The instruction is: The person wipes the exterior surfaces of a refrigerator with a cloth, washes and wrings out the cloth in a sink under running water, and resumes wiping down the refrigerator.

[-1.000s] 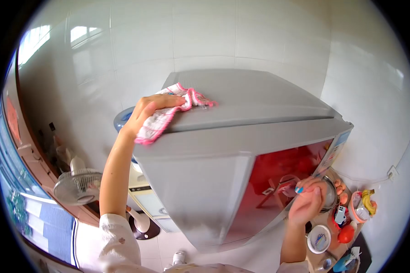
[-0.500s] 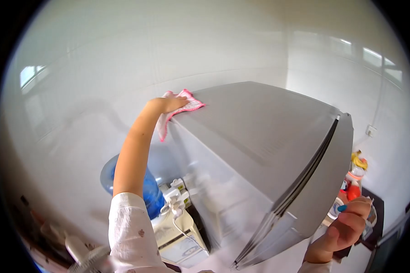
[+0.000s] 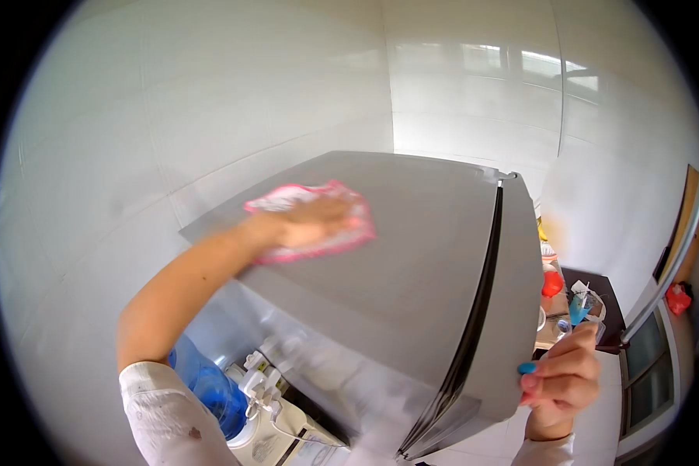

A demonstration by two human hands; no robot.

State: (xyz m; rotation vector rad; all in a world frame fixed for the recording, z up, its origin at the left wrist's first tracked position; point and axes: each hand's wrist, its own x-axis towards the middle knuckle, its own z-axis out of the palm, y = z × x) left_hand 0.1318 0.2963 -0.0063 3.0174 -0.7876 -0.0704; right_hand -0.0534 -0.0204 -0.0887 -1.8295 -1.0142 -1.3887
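A pink-edged, white-and-pink cloth [image 3: 295,196] lies spread over the left part of the grey refrigerator top [image 3: 380,264]. My left hand [image 3: 314,221], blurred by motion, presses down on it with the palm, the cloth's border showing all around. To the right, my right hand [image 3: 563,380] is closed, its fingers curled in at the outer edge of the refrigerator door [image 3: 499,311]. A small bright blue patch [image 3: 526,367] shows at one of its fingertips. What these fingers hold, if anything, is hidden.
A blue water bottle [image 3: 213,396] stands on a white dispenser [image 3: 276,443] left of the refrigerator, beside white plugs [image 3: 258,380] with cords. Glossy tiled wall [image 3: 233,93] rises behind. Beyond the door, a red item [image 3: 551,283] and a dark table [image 3: 606,303] show.
My left hand and the cloth have moved from the refrigerator's left rear edge further onto its top. My right hand has come in against the door edge. The view has turned right.
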